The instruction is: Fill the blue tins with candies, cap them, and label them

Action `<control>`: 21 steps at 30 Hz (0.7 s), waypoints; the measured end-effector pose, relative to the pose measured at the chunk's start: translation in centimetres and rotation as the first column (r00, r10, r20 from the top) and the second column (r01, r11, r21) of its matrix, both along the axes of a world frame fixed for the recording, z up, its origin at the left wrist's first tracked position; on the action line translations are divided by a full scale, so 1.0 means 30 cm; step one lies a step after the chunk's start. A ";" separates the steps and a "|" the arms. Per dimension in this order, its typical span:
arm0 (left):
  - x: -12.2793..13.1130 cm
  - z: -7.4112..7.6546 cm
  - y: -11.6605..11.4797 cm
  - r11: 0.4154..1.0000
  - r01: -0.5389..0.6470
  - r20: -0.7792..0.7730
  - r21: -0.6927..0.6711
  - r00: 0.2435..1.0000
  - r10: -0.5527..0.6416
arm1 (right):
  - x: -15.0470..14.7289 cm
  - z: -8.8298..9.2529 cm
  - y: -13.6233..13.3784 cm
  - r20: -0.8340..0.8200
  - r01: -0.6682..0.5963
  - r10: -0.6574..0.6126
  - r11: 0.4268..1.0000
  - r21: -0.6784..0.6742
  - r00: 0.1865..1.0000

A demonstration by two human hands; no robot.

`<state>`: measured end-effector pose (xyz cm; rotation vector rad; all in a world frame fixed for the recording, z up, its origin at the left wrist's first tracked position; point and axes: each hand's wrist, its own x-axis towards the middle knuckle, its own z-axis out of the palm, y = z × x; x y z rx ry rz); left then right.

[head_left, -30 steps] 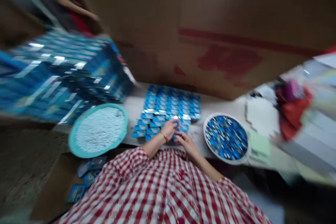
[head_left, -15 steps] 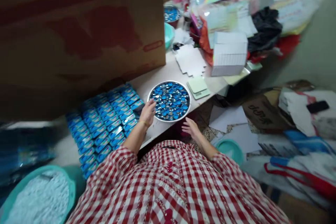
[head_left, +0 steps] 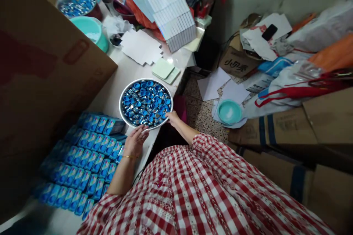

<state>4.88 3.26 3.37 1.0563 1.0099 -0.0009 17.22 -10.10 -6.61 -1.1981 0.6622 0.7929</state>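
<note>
Steel is the material of the round bowl (head_left: pixel 120 104) in front of me, and it is full of small blue and silver pieces (head_left: pixel 146 102). In the head view, the bowl stands on the pale table (head_left: pixel 124 73), close to the table's near edge. My left hand (head_left: pixel 135 140) lies at the near rim of the bowl, fingers apart and spread, with the tips touching the rim or just under it. A thin gold bangle (head_left: pixel 129 156) sits on this wrist. My right hand (head_left: pixel 173 117) is at the right near side of the rim and touches it; its fingers are curled, but I cannot tell if they are really clamped on the metal. To the left of the bowl, rows of blue packets (head_left: pixel 88 154) lie flat on the table, just beside my left hand. A big cardboard box (head_left: pixel 49 66) stands behind them. Farther on the table I see two pale green pads (head_left: pixel 164 69) near the bowl, white cut cards (head_left: pixel 140 46), a ribbed white stack (head_left: pixel 173 18), a teal tub (head_left: pixel 91 31) and a second bowl of blue pieces (head_left: pixel 75 3). On the floor to the right, a small teal bowl (head_left: pixel 229 111) rests on loose papers, well apart from the table. My red and white checked shirt (head_left: pixel 206 191) fills the bottom of the view.
</note>
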 end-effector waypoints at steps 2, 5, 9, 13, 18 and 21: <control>-0.007 0.007 0.005 1.000 0.012 0.008 0.025 1.000 -0.013 | -0.049 0.010 -0.118 0.015 0.054 -0.054 0.999 0.001 0.998; 0.013 -0.002 -0.017 0.998 0.049 -0.003 0.025 0.999 -0.049 | -0.132 0.030 -0.326 0.034 0.152 -0.151 0.988 -0.032 0.988; 0.118 -0.038 -0.093 0.989 0.149 0.015 0.022 0.989 -0.149 | -0.229 0.028 -0.587 0.053 0.305 -0.301 0.949 -0.080 0.952; 0.266 -0.109 -0.149 0.944 0.273 -0.007 0.183 0.961 -0.276 | -0.270 -0.039 -0.821 0.031 0.441 -0.442 0.886 -0.140 0.897; 0.440 -0.255 -0.177 0.737 0.347 -0.221 0.580 0.938 -0.268 | -0.163 -0.217 -1.051 -0.024 0.491 -0.517 0.825 -0.278 0.855; 0.535 -0.342 -0.206 0.528 0.386 -0.319 0.756 0.923 -0.217 | -0.012 -0.335 -1.118 -0.076 0.423 -0.469 0.846 -0.326 0.880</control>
